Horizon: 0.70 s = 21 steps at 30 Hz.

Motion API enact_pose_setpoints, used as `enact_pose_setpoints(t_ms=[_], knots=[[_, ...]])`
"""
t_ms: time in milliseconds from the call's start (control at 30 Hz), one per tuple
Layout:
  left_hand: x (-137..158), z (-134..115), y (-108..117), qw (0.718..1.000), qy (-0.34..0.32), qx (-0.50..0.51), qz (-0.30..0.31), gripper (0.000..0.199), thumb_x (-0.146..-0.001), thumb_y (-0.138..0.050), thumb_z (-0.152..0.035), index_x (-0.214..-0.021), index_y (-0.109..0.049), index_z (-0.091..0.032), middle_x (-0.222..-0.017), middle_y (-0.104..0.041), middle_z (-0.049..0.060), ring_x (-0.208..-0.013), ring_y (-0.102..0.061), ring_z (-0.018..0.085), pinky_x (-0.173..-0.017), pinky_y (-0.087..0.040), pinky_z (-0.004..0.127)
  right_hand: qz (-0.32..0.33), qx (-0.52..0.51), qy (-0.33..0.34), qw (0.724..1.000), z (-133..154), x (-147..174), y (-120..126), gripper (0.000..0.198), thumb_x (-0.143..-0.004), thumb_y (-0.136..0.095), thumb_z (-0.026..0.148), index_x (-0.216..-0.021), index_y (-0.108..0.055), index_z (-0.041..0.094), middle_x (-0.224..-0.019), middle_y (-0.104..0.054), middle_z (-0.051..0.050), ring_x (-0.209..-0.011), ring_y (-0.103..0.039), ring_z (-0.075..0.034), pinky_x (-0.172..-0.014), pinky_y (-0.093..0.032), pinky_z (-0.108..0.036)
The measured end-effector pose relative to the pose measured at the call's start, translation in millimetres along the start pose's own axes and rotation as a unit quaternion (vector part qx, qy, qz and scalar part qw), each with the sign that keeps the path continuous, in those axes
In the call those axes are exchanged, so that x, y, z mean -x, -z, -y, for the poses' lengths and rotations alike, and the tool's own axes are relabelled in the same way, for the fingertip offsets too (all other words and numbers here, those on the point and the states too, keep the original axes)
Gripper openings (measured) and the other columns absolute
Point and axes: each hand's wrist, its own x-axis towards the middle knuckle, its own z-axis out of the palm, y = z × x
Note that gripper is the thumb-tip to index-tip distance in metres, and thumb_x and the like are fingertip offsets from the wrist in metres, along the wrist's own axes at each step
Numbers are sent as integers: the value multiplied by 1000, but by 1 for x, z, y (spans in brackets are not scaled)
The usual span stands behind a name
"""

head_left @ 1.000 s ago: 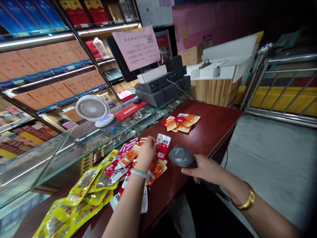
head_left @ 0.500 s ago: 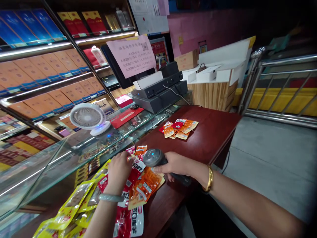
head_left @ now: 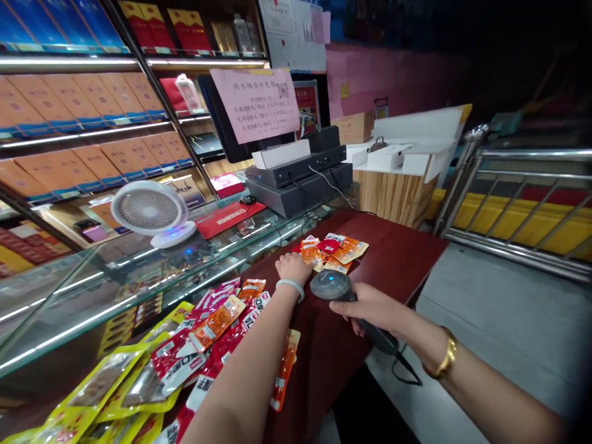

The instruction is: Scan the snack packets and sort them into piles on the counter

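Observation:
My left hand (head_left: 294,269), with a pale bangle at the wrist, is at the left edge of a small pile of orange and red snack packets (head_left: 346,250). Its fingers look curled and partly hidden; what they hold, if anything, I cannot make out. My right hand (head_left: 370,308) grips a dark handheld barcode scanner (head_left: 331,285) by its handle, its head above the table just short of that pile. Under and beside my left forearm lie more packets: red-and-white ones (head_left: 178,357), an orange one (head_left: 218,320) on top, and yellow ones (head_left: 102,376).
The red-brown table (head_left: 393,240) meets a glass counter (head_left: 139,277) on the left. On the glass stand a white fan (head_left: 150,209), a red envelope (head_left: 231,219) and a monitor with a pink notice (head_left: 256,105). A metal railing (head_left: 522,209) is at right.
My left hand has moved from the near red packets forward to the far pile, uncovering an orange packet. The scanner in my right hand has shifted right.

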Motion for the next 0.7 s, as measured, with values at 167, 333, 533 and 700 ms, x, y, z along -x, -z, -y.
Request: enact_pose_setpoints(t_ms=[167, 333, 533, 700], knots=[[-4, 18, -2, 987, 26, 144, 64, 33, -86, -58, -44, -101, -68, -17, -107, -72, 17, -106, -65, 30, -91, -42, 40, -43, 30, -5, 999, 3, -2, 18, 42, -79, -72, 54, -83, -50, 19, -63, -57, 6, -43, -57, -9, -41, -46, -21], [11, 45, 6, 974, 29, 221, 33, 28, -96, -43, -39, -98, -64, -21, -94, -73, 7, -85, -66, 18, -72, -43, 26, -45, 47, -5, 998, 10, -10, 11, 42, -77, -73, 53, -84, -51, 19, -61, -57, 6, -41, -56, -9, -40, -46, -22], [30, 61, 10, 945, 32, 325, -28, 23, -93, -49, -37, -92, -63, -20, -81, -70, 4, -74, -62, 16, -66, -41, 24, -42, 54, 7, 998, 16, -19, -10, 43, -74, -76, 52, -83, -49, 20, -56, -55, 8, -39, -55, -10, -39, -46, -22], [35, 65, 17, 939, 43, 341, -11, 24, -95, -44, -35, -95, -63, -20, -80, -71, 4, -69, -63, 15, -67, -42, 25, -45, 62, 12, 997, 19, -21, -20, 41, -75, -74, 52, -81, -49, 20, -57, -55, 8, -39, -55, -10, -38, -45, -22]])
